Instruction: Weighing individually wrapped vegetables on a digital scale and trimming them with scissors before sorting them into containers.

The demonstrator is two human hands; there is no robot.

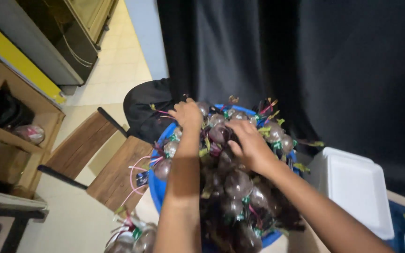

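Item: small clear pouches (238,183) of dark purple liquid, each knotted at the neck with coloured ribbon, heaped well above the rim of a round blue basin (158,183). More of the same lie lower left, just beside the basin (134,236).

Hands: our left hand (187,115) rests on the far side of the heap, fingers curled down among the pouches; we cannot tell whether its grip is closed on one. Our right hand (248,142) lies on the top of the pile, fingers bent around a pouch (219,133); the grip looks partly closed, though the fingertips are hidden.

Handling, as we judge it: soft, yielding, slippery film; moderate weight apiece, the full heap heavy. Liable to burst if squeezed. Best taken at the knotted neck, or cradled underneath.

Adjacent: white foam box (355,185) to the right, wooden chair (113,175) to the left, black curtain (305,61) behind.
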